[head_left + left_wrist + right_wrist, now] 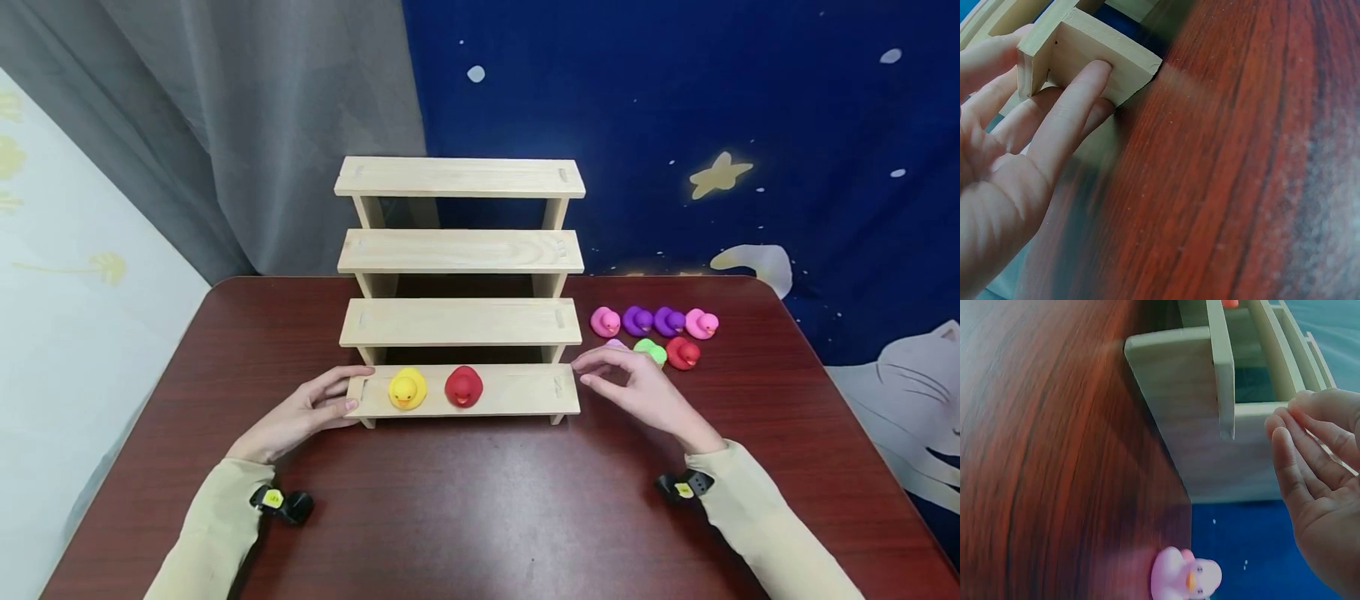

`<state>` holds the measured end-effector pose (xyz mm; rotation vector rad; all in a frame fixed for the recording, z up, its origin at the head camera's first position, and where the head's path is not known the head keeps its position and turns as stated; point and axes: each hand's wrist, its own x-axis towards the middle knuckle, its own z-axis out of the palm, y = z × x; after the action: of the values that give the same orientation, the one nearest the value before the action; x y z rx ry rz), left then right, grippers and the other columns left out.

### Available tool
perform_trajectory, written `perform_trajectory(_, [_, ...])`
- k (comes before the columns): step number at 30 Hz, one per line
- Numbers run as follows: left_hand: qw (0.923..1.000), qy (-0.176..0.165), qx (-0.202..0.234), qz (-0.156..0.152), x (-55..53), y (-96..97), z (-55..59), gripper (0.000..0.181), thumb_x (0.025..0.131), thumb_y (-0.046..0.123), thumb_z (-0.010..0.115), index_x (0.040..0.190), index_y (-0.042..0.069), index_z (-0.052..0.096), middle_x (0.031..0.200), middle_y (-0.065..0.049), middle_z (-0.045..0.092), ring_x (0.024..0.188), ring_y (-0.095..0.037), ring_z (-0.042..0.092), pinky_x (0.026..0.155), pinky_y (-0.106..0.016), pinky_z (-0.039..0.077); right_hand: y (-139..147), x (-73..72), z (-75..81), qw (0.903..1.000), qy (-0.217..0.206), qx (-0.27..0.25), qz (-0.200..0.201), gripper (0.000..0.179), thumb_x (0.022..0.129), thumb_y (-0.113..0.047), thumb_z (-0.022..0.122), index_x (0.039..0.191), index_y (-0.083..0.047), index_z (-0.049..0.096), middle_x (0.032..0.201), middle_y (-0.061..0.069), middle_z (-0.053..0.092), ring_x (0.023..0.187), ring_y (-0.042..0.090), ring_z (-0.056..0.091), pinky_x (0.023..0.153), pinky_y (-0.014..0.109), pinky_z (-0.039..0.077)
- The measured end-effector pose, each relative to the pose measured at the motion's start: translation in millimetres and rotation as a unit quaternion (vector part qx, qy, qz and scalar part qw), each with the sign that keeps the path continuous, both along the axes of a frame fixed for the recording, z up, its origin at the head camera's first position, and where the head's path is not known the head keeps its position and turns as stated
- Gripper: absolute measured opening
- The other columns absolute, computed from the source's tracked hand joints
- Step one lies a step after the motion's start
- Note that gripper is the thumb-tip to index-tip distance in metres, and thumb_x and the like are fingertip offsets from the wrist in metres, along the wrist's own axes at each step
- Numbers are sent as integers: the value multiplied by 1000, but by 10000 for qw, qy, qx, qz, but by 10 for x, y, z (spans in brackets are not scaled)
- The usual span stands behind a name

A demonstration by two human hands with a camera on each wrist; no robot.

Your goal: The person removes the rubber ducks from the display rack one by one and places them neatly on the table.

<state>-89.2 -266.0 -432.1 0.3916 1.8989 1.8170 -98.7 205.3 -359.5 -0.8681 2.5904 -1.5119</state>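
Note:
A light wooden stepped rack [460,323] stands on the table with its tiers rising toward the back. On its lowest board sit a yellow rubber duck [407,389] and a red rubber duck [463,387], side by side. My left hand [303,410] holds that board's left end, with fingers around the overhanging edge and fingertips against the side panel [1079,62]. At the opposite end is my right hand [630,387], its fingers loosely bent and fingertips right at the board's corner. Nothing is between thumb and fingers in the right wrist view.
Several rubber ducks [670,322] in pink, purple, green and red stand right of the rack; my right hand partly hides some. A pink duck [1172,572] shows in the right wrist view. The dark red table [450,517] meets grey [210,125] and blue curtains [637,125] behind.

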Motion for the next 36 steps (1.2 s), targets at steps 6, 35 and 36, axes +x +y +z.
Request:
perform_trajectory(6, [10000,-5,34,-7,1,3,2,52,98,4,56,146,6,37,140,-21,40,113,-28,57,90,-41,50,-133,1,-38,9994,29,17,342,21,83,13,67,104,8,67,101,19,68,89,28,65,81,39,52])
perform_trajectory(35, [9999,-86,91,-21,-6,7,8,53,98,4,55,147,6,35,141,-20,38,114,-26,56,90,-40,49,-702,-144,-417,9952,-70,-229,948,24,89,-7,70,112,-5,69,107,2,69,89,11,65,83,31,50])
perform_trajectory(36, [9999,-98,96,-22,-5,6,8,53,98,4,55,147,6,35,141,-20,38,114,-26,56,90,-40,49,-729,-134,-419,9951,-69,-241,953,25,88,-6,70,113,-5,68,108,3,69,89,11,65,83,31,50])
